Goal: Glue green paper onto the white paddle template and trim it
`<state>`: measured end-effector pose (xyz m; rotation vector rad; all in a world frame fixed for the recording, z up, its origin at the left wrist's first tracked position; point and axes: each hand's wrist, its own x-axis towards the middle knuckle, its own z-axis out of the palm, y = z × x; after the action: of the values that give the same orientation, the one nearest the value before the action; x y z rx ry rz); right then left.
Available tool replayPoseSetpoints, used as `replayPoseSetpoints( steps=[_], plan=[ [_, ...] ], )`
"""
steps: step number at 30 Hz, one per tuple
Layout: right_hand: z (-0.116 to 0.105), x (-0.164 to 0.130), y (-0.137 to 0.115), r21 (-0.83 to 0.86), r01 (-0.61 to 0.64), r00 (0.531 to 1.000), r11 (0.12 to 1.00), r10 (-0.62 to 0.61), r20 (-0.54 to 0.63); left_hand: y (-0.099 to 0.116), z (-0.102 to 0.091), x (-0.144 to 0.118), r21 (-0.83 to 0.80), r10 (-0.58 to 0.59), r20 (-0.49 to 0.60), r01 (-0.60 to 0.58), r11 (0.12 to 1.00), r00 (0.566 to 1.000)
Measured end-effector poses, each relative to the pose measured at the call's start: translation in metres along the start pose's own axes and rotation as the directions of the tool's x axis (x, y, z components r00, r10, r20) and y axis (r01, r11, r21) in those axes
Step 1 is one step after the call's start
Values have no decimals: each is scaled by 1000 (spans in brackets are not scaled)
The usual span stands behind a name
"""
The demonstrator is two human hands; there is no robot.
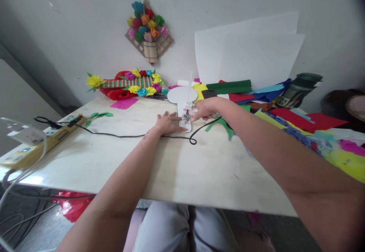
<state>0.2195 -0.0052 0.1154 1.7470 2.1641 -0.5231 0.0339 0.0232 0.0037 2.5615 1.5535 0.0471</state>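
Glue is being applied to a white card shape (pixel 184 109), pinned flat by the left hand (pixel 168 123), glue gun (pixel 188 103) being gripped by the right hand (pixel 203 110).

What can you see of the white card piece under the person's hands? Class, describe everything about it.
The white card piece looks like thin, stiff card: a round disc at the far end joined to a narrow strip running toward the person. It lies flat on the table, near its far edge. The left hand rests flat against the strip's near end. The right hand holds a small tool, blurred, on the strip. A black cable passes by its near end.
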Motion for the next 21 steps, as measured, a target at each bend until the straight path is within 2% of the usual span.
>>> replayPoseSetpoints(
  steps=[6,14,18,21],
  plan=[
    [3,-3,0,29,9,1000,1000,-9,10,2,-2,-1,19,0,15,0,1000,1000],
    [10,-9,-4,52,16,999,999,-13,-41,4,-2,-3,-5,-15,6,15,1000,1000],
    [11,-16,10,139,43,992,989,-26,-125,3,-2,-3,-12,-12,17,12,1000,1000],
    [10,-22,28,294,106,972,950,-36,-234,3,-4,-3,-29,-10,38,11,1000,999]
  ],
)
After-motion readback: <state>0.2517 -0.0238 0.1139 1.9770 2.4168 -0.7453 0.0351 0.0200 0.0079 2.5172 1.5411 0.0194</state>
